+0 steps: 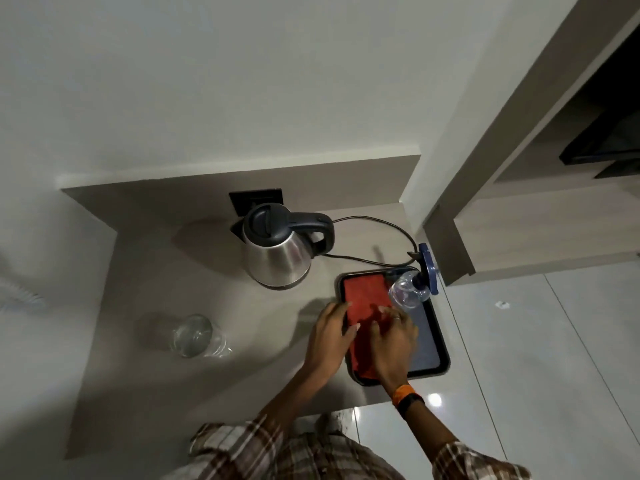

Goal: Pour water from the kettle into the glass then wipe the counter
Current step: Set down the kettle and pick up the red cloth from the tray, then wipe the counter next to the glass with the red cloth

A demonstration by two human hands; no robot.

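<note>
A steel kettle (pixel 277 254) with a dark lid and handle stands upright at the back of the beige counter (pixel 156 265). A clear glass (pixel 194 336) holding water stands to the front left, apart from the kettle. A red cloth (pixel 365 296) lies folded in a black tray (pixel 433 344) at the counter's right end. My left hand (pixel 329 337) grips the cloth's left edge, thumb on top. My right hand (pixel 393 344) lies flat on the cloth with its fingers spread.
A clear spray bottle (pixel 408 292) with a blue head lies at the tray's far right corner. The kettle's black cord (pixel 381 225) loops across the back right. A dark wall socket (pixel 256 199) sits behind the kettle. White floor tiles begin right of the counter.
</note>
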